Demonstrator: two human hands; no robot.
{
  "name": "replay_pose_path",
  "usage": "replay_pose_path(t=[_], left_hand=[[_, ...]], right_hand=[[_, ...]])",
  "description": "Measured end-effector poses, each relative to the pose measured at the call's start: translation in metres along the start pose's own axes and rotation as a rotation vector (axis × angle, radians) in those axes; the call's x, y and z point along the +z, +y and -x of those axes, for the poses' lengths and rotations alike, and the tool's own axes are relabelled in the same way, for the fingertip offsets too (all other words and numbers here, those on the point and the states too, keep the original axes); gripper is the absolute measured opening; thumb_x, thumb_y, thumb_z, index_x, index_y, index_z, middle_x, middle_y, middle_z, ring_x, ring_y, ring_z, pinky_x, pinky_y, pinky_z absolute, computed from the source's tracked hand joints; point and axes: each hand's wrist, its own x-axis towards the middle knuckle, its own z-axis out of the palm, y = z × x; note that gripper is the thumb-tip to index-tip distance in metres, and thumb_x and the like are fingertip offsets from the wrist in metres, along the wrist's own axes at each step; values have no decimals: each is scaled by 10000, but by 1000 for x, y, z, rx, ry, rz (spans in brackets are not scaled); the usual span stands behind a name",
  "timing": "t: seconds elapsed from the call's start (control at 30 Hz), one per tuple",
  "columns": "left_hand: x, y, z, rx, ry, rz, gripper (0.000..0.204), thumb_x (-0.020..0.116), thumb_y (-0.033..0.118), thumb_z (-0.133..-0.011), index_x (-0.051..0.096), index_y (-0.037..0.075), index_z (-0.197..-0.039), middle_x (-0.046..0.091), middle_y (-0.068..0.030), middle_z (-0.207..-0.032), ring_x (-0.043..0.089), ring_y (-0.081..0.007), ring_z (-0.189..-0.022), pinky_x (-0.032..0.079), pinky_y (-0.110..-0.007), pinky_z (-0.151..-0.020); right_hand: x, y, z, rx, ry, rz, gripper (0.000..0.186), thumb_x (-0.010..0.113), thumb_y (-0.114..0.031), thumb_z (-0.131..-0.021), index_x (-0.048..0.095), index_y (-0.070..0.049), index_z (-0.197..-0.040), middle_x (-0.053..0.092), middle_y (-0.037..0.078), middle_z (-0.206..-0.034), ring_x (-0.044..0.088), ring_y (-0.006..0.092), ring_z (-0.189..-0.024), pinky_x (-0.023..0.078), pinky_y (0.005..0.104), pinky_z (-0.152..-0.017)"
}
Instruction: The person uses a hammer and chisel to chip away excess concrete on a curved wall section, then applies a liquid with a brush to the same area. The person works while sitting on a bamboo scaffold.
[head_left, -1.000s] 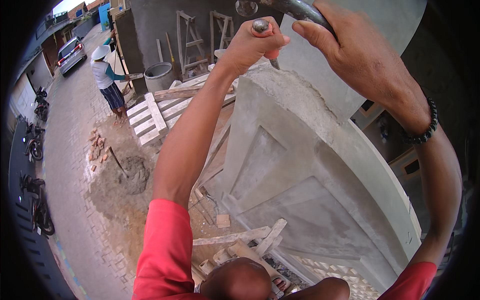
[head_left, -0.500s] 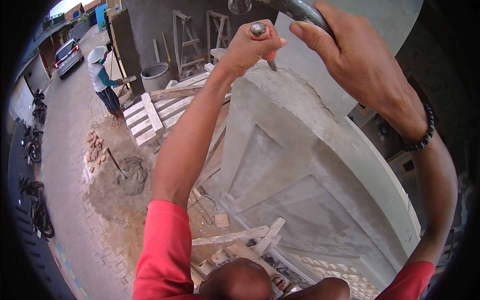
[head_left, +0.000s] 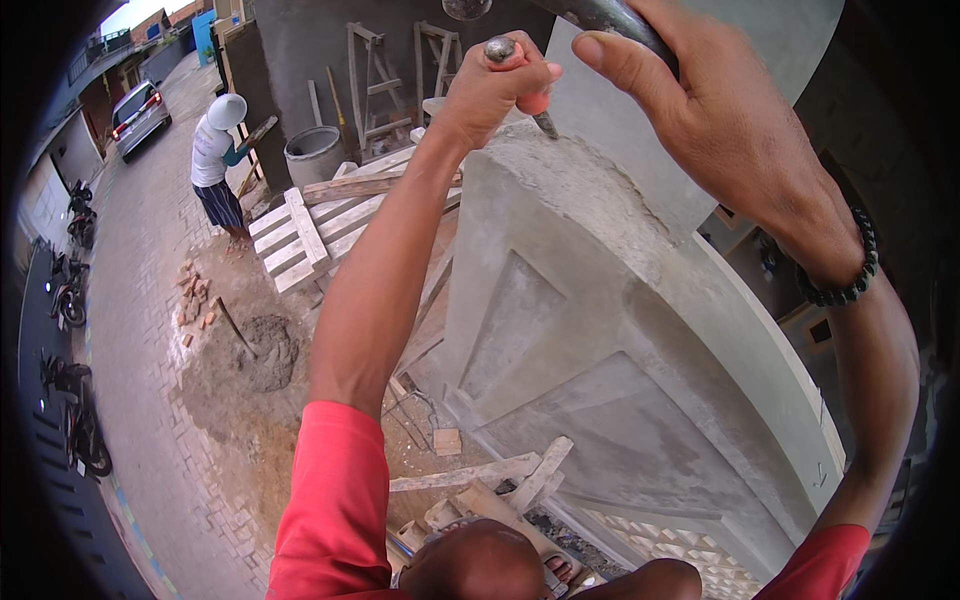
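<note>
My left hand [head_left: 482, 100] is wrapped round a steel chisel [head_left: 534, 101] with an orange-red grip. Its rounded head sticks out above the fist, and its tip meets the rough, chipped top of a grey plastered wall [head_left: 590, 170]. Higher up and to the right, my right hand [head_left: 725, 140] grips the dark metal handle of a hammer [head_left: 615, 25]. The hammer's round end shows at the upper edge, left of the handle and just above the chisel's head; the part between is cut off by the frame.
Below me are wooden planks [head_left: 470, 472] and my bare knees. A white slatted wooden platform [head_left: 290, 240], a concrete cylinder [head_left: 314, 155] and a mortar heap [head_left: 268, 355] lie to the left. Farther off stand a person in a conical hat [head_left: 215, 150], a silver car [head_left: 140, 115] and parked motorbikes [head_left: 80, 420].
The chisel's head has tilted slightly left while its tip stays on the wall top. The hammer's round end has shifted a little up and left. The person in the hat has turned toward the wall.
</note>
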Motion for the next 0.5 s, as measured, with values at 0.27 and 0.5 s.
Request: replay_pose_path(t=[0.27, 0.5], left_hand=[[6, 1, -3, 28, -58, -16, 202, 732, 169, -772, 561, 84, -708, 538, 4, -626, 515, -81, -570, 422, -237, -548], [7, 4, 0, 58, -72, -40, 184, 739, 161, -759, 582, 72, -724, 546, 15, -643, 516, -85, -581, 425, -243, -549]], right_hand=[[4, 3, 0, -236, 92, -106, 346, 434, -294, -965, 562, 6, -846, 519, 83, -629, 482, 168, -557, 395, 338, -545], [50, 56, -16, -328, 282, 186, 408, 448, -413, -976, 595, -36, -931, 560, 159, -629, 552, 263, -544, 406, 385, -523]])
